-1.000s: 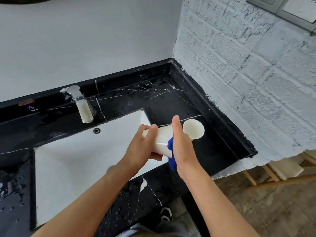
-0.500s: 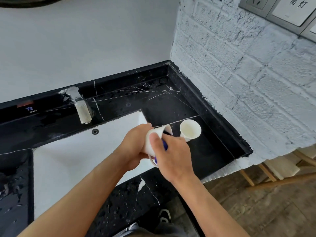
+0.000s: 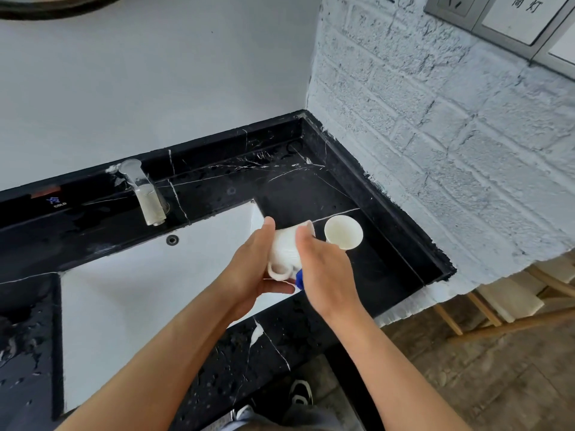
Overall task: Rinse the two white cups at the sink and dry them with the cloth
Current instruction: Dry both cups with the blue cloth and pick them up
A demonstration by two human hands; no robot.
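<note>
My left hand (image 3: 249, 272) grips a white handled cup (image 3: 284, 250) over the right edge of the white sink basin (image 3: 130, 293). The cup is tilted, its handle toward me and its mouth pointing away. My right hand (image 3: 323, 272) presses a blue cloth (image 3: 299, 279) against the cup's side; only a small fold of the cloth shows under the palm. A second white cup (image 3: 343, 231) stands upright on the black marble counter (image 3: 373, 259), just right of my hands, not touched.
A chrome faucet (image 3: 146, 194) stands behind the basin, no water running. The wet counter ends at a white brick wall (image 3: 435, 150) on the right. Wooden furniture legs (image 3: 497, 321) and floor lie beyond the counter's front right corner.
The held cup has turned in my left hand: its handle now faces me. My right hand slid with the cloth from the cup's mouth to its outer side.
</note>
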